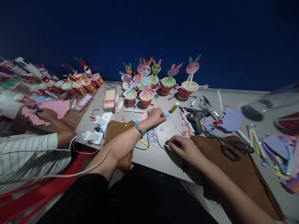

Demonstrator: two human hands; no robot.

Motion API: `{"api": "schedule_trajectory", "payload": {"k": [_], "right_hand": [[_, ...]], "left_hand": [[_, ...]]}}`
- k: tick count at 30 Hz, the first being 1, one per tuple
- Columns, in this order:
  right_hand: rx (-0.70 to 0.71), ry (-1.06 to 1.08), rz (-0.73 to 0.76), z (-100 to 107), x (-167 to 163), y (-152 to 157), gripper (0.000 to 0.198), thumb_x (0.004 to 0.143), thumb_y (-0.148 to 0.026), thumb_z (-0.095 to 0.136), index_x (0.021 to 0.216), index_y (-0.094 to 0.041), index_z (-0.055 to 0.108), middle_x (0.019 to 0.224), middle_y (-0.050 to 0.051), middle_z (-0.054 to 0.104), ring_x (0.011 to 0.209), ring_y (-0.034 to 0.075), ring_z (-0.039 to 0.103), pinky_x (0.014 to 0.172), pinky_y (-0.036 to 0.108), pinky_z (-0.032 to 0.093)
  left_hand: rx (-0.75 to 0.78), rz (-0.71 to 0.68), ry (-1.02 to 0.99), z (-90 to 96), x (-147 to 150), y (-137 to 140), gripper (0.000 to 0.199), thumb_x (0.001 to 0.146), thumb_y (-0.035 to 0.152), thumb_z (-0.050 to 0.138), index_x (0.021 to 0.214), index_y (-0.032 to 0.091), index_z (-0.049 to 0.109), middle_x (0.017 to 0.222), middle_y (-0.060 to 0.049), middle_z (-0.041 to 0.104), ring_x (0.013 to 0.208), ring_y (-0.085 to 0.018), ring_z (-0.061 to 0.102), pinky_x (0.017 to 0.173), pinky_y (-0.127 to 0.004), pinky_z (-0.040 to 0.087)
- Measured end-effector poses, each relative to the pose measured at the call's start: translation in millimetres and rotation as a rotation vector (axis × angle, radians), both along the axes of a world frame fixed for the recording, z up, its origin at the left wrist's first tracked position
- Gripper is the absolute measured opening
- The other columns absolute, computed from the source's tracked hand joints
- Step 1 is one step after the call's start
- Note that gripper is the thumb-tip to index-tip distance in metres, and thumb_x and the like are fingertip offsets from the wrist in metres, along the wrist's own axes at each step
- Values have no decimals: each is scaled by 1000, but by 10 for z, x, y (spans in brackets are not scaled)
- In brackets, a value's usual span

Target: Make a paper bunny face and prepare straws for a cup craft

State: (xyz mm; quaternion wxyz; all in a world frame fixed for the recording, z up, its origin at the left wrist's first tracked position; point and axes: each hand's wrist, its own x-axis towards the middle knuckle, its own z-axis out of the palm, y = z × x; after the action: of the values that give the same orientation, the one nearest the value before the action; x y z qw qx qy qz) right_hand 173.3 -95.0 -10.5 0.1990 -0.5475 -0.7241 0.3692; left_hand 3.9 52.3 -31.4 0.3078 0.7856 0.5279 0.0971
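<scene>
- Our left hand (157,117): fingers curled and close together, above the paper scraps (162,128); can't tell if they pinch anything.
- Our right hand (183,147): fingers bent, bunched towards the thumb, near the table edge; can't tell if anything sits between them.
- Black cord (158,141): on the table, runs up to the right fingertips; we can't confirm contact.
- Scraps lie around and beyond the left hand, mixed colours.
- Glue gun (197,122): black, on the table beyond the right hand.
- Scissors (230,151): black-handled, on brown cloth (217,174) right of the right hand.
- Behind: paper cups (147,100) upright, with paper animal faces on stems.
- Left: power strip (101,133), plugs in; co-worker's hand (48,115) at pink paper (61,108).
</scene>
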Motion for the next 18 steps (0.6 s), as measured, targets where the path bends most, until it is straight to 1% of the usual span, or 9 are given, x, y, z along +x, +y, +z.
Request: {"api": "schedule_trajectory", "payload": {"k": [5, 7, 10, 12, 15, 16, 18], "right_hand": [[-16, 0, 52, 34, 24, 5, 21, 90, -38, 57, 79, -23, 67, 77, 6, 73, 68, 20, 62, 65, 32, 45], [-3, -27, 40, 73, 67, 50, 21, 89, -39, 58, 77, -24, 68, 76, 5, 72, 67, 20, 62, 63, 32, 44], [64, -87, -79, 114, 168, 215, 20, 87, -42, 61, 79, -25, 69, 73, 5, 71, 63, 20, 61, 61, 32, 43], [112, -93, -200, 107, 241, 397, 22, 86, -44, 61, 91, -24, 71, 72, 4, 70, 61, 20, 61, 60, 32, 43], [208, -89, -364, 50, 321, 737, 41, 83, -45, 65, 115, -20, 68, 79, 6, 72, 64, 21, 63, 65, 34, 46], [231, -92, -391, 25, 334, 851, 47, 82, -46, 67, 120, -18, 66, 82, 7, 73, 67, 22, 64, 67, 35, 47], [231, -117, -416, -26, 337, 1059, 56, 79, -46, 70, 125, -16, 63, 87, 9, 74, 70, 24, 65, 68, 36, 47]], "left_hand": [[11, -12, 10, 30, 7, -12, 17, 81, 30, 64, 80, 21, 77, 103, -7, 73, 113, -26, 58, 103, -42, 39], [10, -16, 9, 38, 13, -14, 16, 81, 28, 63, 79, 21, 77, 102, -7, 73, 112, -26, 58, 104, -42, 39], [5, -14, 3, 51, 23, -17, 15, 81, 26, 63, 77, 21, 76, 100, -7, 73, 110, -25, 59, 102, -41, 40], [-2, -11, -6, 72, 22, -21, 16, 81, 27, 62, 75, 20, 75, 98, -6, 74, 105, -24, 62, 100, -39, 41], [-21, -8, -46, 125, -5, -24, 17, 82, 28, 63, 75, 19, 76, 95, -6, 75, 97, -21, 64, 97, -37, 43], [-30, 0, -61, 146, -21, -23, 16, 82, 28, 64, 77, 19, 76, 95, -6, 76, 97, -21, 65, 97, -36, 43], [-53, 26, -80, 185, -60, -17, 16, 82, 27, 64, 82, 18, 77, 95, -6, 76, 96, -20, 65, 97, -35, 43]]}}
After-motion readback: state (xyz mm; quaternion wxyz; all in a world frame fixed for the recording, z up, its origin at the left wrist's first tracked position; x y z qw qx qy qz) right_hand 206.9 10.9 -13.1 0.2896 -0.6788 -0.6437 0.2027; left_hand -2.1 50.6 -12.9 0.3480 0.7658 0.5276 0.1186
